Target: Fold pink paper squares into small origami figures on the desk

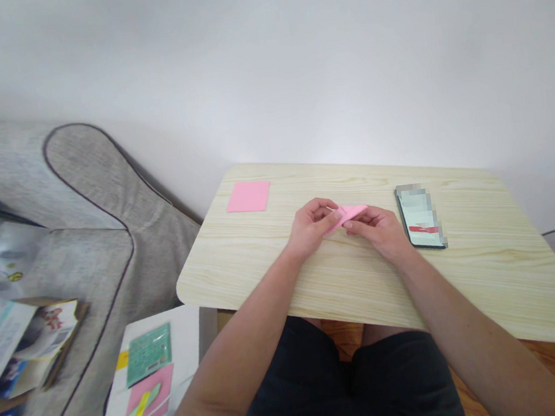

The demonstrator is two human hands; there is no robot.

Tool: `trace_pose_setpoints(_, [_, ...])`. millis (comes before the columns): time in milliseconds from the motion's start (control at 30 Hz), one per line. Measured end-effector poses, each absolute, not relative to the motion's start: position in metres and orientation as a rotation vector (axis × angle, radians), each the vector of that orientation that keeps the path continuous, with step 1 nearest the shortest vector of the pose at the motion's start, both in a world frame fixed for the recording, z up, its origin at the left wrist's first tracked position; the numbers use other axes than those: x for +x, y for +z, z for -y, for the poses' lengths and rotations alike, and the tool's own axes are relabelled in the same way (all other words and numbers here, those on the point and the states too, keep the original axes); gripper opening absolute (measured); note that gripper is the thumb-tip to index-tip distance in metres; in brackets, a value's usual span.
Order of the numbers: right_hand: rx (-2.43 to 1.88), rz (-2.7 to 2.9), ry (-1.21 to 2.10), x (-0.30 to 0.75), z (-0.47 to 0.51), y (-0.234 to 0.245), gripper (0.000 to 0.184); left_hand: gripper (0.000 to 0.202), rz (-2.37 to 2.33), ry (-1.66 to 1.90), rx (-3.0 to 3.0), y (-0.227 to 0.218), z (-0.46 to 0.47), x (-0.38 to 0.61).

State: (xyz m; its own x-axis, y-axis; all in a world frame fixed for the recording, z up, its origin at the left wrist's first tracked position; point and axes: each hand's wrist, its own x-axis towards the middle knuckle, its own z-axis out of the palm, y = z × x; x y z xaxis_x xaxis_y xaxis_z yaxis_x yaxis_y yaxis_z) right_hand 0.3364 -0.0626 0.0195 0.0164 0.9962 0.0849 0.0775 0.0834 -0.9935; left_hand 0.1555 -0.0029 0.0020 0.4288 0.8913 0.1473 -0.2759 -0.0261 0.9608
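Observation:
A folded piece of pink paper (353, 212) is held up just above the middle of the table, between both hands. My left hand (313, 226) pinches its left end, with the thumb on top. My right hand (376, 229) grips the right end between thumb and fingers. The fingers hide parts of the paper, so its full folded shape cannot be made out. Farther left, a flat pink paper square (249, 196) lies near the table's back left corner.
A phone (420, 218) with its screen lit lies right of my hands on the pale wooden table (490, 277). Below left, a white box (182, 339) bears a green packet (148, 353) and pink paper (162, 388). A grey sofa (94, 182) with cluttered packaging stands at left.

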Motion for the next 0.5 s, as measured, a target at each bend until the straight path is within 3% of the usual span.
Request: trace_pose_setpoints(500, [-1.226, 1.219, 1.041, 0.3348, 0.0607, 0.0112, 0.016, 0.04, -0.629, 1.0, 1.312, 0.0039, 0.0081, 0.1554])
